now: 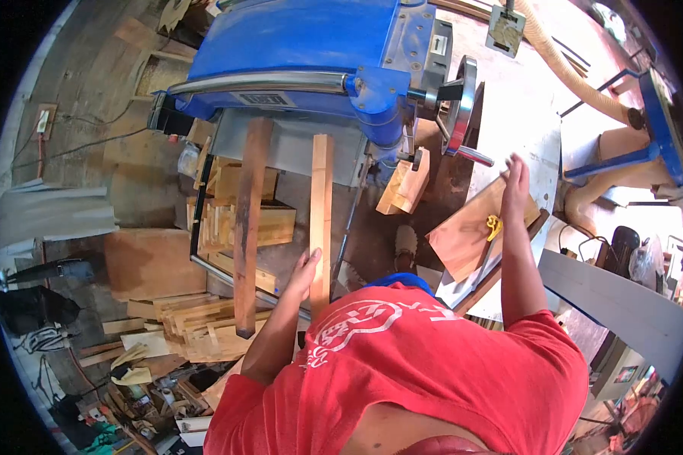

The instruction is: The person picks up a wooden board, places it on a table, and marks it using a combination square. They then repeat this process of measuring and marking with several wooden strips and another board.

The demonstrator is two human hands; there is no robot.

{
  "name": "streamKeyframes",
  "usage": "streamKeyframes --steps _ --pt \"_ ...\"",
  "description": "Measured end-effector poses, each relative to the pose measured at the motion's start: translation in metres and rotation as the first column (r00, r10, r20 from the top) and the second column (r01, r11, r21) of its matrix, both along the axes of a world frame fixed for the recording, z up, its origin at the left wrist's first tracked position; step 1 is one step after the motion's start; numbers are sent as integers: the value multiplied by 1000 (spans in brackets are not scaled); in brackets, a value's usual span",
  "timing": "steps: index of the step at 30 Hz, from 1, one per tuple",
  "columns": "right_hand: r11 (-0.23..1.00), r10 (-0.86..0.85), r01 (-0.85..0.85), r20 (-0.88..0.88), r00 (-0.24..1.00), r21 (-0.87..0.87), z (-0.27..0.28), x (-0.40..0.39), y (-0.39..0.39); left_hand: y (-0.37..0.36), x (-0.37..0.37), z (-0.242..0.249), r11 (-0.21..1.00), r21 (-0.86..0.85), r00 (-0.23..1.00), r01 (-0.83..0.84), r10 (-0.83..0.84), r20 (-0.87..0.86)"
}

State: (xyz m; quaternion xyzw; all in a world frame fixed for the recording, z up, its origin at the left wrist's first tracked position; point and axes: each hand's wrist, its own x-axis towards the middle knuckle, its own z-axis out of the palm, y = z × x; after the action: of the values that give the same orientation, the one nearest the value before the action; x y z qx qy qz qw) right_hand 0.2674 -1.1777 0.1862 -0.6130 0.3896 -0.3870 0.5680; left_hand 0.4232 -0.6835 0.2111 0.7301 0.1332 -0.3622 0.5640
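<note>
My left hand [305, 270] grips the near end of a light wooden slat [322, 205], which sticks out of the blue planer [296, 45]. A darker reddish board [249, 220] lies beside the slat on its left, also sticking out of the machine, and no hand touches it. My right hand [516, 173] is stretched out to the right with its fingers open. It rests at the far edge of a reddish flat board [463, 235] on the white table [524, 129]. A small yellow item [494, 224] lies on that board.
The planer's metal handwheel [463, 102] juts out between my arms, with a wood block [406, 182] below it. Offcuts are stacked on the floor [201, 326] and in a rack [235, 220] at the left. A dust hose [577, 76] runs at the upper right. My shoe [406, 246] shows below.
</note>
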Motion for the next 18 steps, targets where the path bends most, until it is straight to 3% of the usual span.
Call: streamKeyframes --steps 1,2,3,4,5,6,8,9,10,12,14,16,18 --pt "992 95 -112 217 972 66 60 21 10 9 -5 -4 998 -10 996 64 -65 -66" --pt "992 99 -114 216 971 59 91 26 9 16 -12 -6 991 -25 983 129 -131 -131" --pt "904 414 -421 -90 906 -79 115 30 9 18 -18 -2 982 16 978 190 -188 -86" --pt "700 612 -705 -413 675 -114 128 39 10 23 -23 -5 984 8 981 180 -179 -77" --pt "537 558 -776 -550 622 -332 133 49 13 28 -27 -9 960 26 960 278 -279 26" --pt "522 566 -782 -548 616 -341 131 56 11 35 -32 -12 928 59 920 368 -372 124" --pt "573 674 -817 -534 511 -60 115 65 -6 32 -36 -7 966 30 960 256 -257 107" --pt "599 665 -799 -525 530 -47 103 68 -14 33 -36 -8 958 79 950 276 -284 129" --pt "588 669 -807 -526 526 -58 86 73 -28 33 -35 -9 947 129 939 293 -311 147" --pt "556 521 -729 -517 679 -399 56 92 -59 25 -31 4 944 176 921 279 -315 231" --pt "688 365 -584 -490 792 -431 86 121 -84 21 -23 10 950 139 945 280 -298 137" --pt "615 238 -500 -462 855 -609 143 133 -93 25 -9 5 949 126 936 291 -309 167" --pt "650 258 -578 -572 779 -494 201 115 -67 29 3 6 897 253 875 364 -422 237"
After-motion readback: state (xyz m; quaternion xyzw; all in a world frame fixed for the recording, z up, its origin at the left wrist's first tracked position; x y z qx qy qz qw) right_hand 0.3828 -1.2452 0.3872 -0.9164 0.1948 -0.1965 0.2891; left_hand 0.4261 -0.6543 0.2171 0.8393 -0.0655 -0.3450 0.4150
